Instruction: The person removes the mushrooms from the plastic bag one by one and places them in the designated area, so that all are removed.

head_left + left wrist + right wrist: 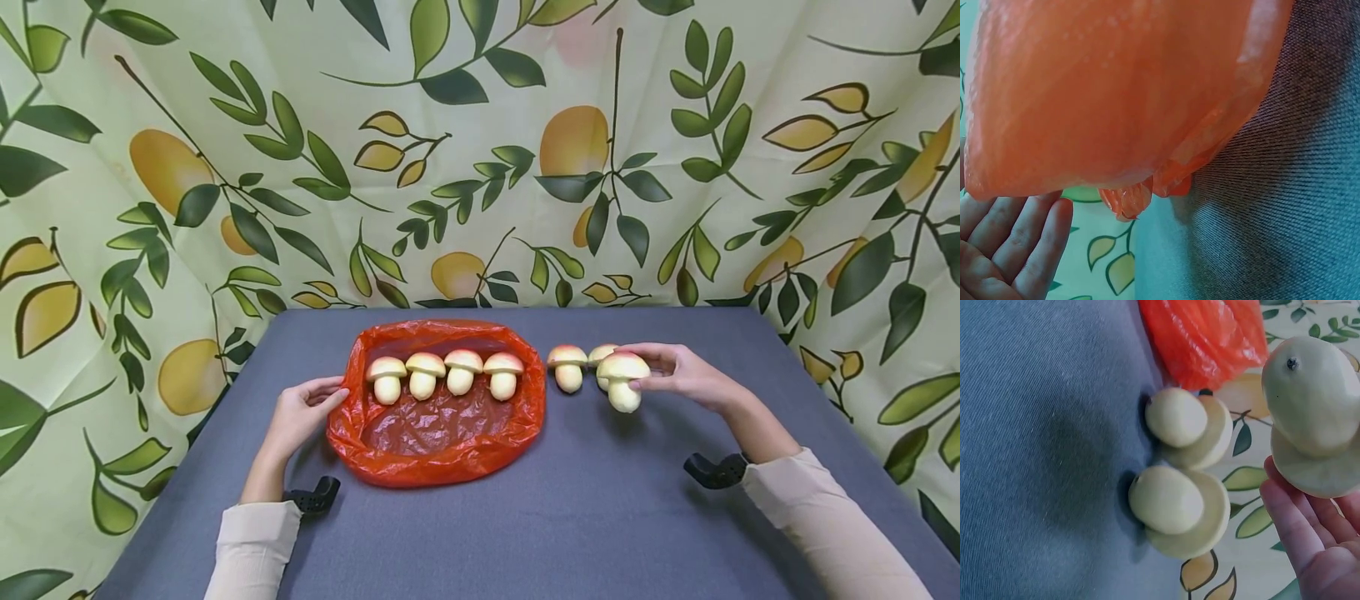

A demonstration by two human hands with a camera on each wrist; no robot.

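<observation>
A red plastic bag (442,475) lies on the table with its mouth spread wide and its rim rolled outward. Inside it, several toy mushrooms (464,367) with pale stems and reddish caps form a row along the far side. My left hand (300,414) pinches the bag's left rim between thumb and fingers; in the left wrist view the bag hides part of the fingers. Right of the bag, my right hand (686,375) holds a mushroom (624,398) by its cap, stem down, above the table. Two more mushrooms stand behind it, one (568,371) beside the bag and one (1166,500) partly covered in the head view.
A blue-grey cloth (540,533) covers the table. Behind and at both sides hangs a curtain (480,200) printed with leaves and fruit. Each wrist wears a black camera mount, such as the one on the right wrist (716,472).
</observation>
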